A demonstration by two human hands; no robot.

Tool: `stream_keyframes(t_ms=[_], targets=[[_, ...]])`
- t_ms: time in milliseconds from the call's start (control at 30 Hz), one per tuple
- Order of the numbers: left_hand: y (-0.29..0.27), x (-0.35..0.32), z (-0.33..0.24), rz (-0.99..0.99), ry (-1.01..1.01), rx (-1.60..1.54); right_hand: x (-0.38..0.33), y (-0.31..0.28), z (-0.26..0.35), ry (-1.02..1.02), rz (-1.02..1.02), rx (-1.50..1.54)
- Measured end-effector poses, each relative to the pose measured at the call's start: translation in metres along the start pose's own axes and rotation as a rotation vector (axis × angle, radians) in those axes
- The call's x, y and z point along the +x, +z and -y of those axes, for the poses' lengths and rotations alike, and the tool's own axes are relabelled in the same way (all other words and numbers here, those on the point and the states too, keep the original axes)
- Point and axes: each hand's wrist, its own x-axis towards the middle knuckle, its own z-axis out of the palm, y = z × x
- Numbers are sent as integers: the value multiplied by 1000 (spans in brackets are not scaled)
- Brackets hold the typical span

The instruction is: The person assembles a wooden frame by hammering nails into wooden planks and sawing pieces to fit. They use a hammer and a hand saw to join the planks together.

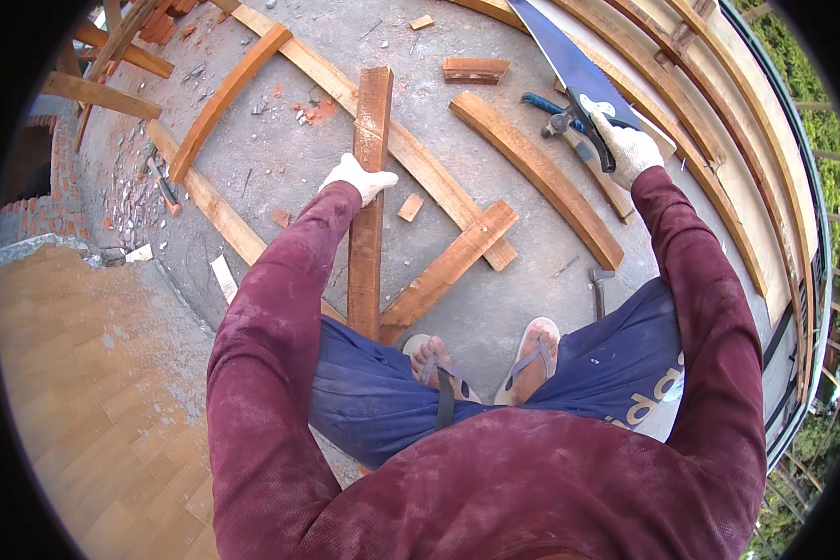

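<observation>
My left hand [359, 179], in a white glove, grips a straight wooden beam [368, 261] near its far end, thumb out along the right side. The beam points away from me, its near end beside my left leg. A second, shorter beam [453, 266] slants to the right from there. In my gloved right hand [630, 152] is the black handle of a handsaw [569, 67], held up at the right. Its blue blade points away and to the left, apart from the beam. Beneath the saw lies a hammer [562, 123], partly hidden.
A curved timber [541, 177] lies mid-right, a short block [476, 70] beyond it. Another curved timber [229, 98] rests across long planks [299, 61] at the left. A second hammer [598, 289] lies near my right knee. Long curved strips [691, 112] line the right edge.
</observation>
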Motion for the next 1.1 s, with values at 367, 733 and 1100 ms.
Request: stream_keyframes(t_ms=[367, 733, 1100], targets=[[-22, -35, -1, -38, 58, -1, 99, 0, 100, 60, 830, -157], [-41, -58, 5, -182, 91, -115, 82, 55, 138, -66, 274, 314], [-53, -60, 14, -265, 32, -58, 137, 15, 206, -218, 365, 490]])
